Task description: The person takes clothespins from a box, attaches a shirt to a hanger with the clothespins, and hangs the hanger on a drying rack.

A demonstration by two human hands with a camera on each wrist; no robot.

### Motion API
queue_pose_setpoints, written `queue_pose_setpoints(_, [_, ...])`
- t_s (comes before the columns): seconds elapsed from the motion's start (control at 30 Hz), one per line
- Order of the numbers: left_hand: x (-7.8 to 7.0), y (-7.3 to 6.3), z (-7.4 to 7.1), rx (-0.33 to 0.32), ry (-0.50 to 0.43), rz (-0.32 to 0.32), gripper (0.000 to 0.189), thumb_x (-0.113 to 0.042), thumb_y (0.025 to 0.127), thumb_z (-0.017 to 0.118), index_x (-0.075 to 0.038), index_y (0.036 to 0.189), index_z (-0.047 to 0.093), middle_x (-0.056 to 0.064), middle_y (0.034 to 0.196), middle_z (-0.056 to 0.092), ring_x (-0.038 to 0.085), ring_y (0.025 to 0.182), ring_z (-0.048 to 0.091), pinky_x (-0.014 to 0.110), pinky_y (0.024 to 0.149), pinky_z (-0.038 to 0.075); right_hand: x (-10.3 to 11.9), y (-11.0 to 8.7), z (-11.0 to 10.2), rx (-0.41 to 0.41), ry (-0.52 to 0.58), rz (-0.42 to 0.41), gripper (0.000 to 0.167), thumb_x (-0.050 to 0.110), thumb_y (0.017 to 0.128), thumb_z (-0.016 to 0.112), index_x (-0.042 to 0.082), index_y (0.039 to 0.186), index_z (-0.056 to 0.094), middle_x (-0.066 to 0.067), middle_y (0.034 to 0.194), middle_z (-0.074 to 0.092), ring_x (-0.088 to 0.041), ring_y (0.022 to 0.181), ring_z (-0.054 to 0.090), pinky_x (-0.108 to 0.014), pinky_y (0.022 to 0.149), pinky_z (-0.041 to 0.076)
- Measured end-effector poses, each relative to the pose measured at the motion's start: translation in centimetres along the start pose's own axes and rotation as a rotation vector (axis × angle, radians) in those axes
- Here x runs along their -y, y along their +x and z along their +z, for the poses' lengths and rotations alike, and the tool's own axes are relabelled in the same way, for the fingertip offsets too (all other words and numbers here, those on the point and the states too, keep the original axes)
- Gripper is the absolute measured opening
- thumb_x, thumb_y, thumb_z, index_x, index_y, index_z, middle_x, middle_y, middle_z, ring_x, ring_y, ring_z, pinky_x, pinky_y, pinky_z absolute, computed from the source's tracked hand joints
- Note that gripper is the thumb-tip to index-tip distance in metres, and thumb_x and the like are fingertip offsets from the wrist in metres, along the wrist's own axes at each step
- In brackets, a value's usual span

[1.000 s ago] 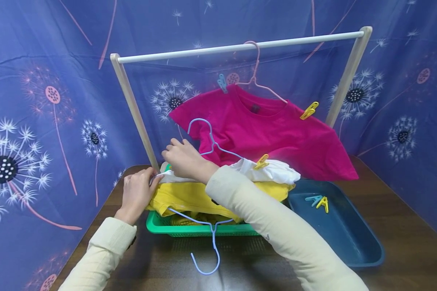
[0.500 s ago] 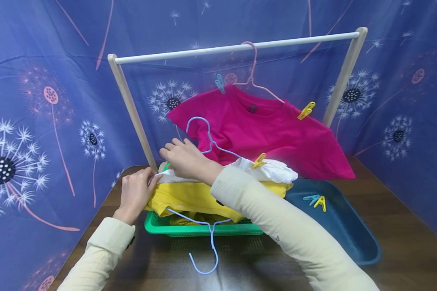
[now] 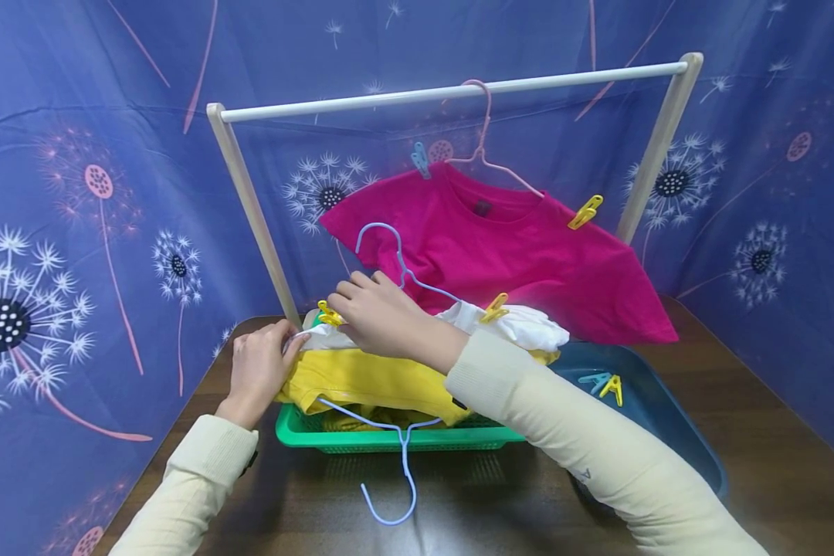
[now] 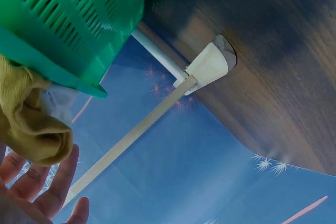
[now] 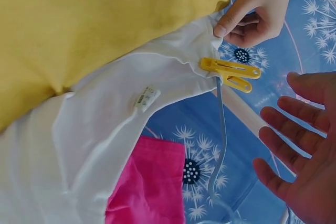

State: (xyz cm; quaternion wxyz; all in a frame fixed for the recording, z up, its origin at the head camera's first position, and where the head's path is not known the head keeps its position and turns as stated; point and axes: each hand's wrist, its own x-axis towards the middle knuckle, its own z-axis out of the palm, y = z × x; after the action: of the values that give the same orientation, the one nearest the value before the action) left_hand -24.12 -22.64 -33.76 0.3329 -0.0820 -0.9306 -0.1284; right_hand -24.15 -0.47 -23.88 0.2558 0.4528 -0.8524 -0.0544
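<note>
My left hand [image 3: 260, 363] pinches the left end of a white shirt [image 3: 531, 328] between thumb and finger. My right hand [image 3: 389, 316] is just right of a yellow clothespin [image 3: 330, 313]; the right wrist view shows its fingers spread and holding nothing. That clothespin [image 5: 228, 71] grips the shirt's edge close to the pinching hand, by the arm of a blue hanger [image 3: 401, 247]. A second yellow clothespin [image 3: 495, 308] sits on the shirt's other side. In front lies a yellow garment [image 3: 375, 378], with another blue hanger [image 3: 405, 448] hooking down from it.
A green basket [image 3: 424, 442] stands under the clothes. Behind, a pink shirt [image 3: 528, 255] with two clothespins hangs from a rack [image 3: 361, 102] on a pink hanger. A dark blue tub [image 3: 674, 409] at right holds a blue and a yellow clothespin.
My right hand has let go and drawn back to the right, uncovering the yellow clothespin at the white shirt's left end. The left hand keeps its pinch in the same spot.
</note>
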Motion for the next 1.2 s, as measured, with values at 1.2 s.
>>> queue_pose_setpoints(1.2, [0.2,0.3,0.5,-0.006,-0.004,0.004,0.021,-0.028,0.084,0.066,-0.008,0.081,0.063,0.011,0.071,0.066,0.031,0.066,0.060,0.051,0.068,0.039,-9.3,-13.2,-0.2,-0.141,0.176,0.353,0.046,0.025,0.073,0.073,0.006,0.112,0.058,-0.011,0.105,0.061,-0.025,0.095,0.053,-0.041,0.077,0.043])
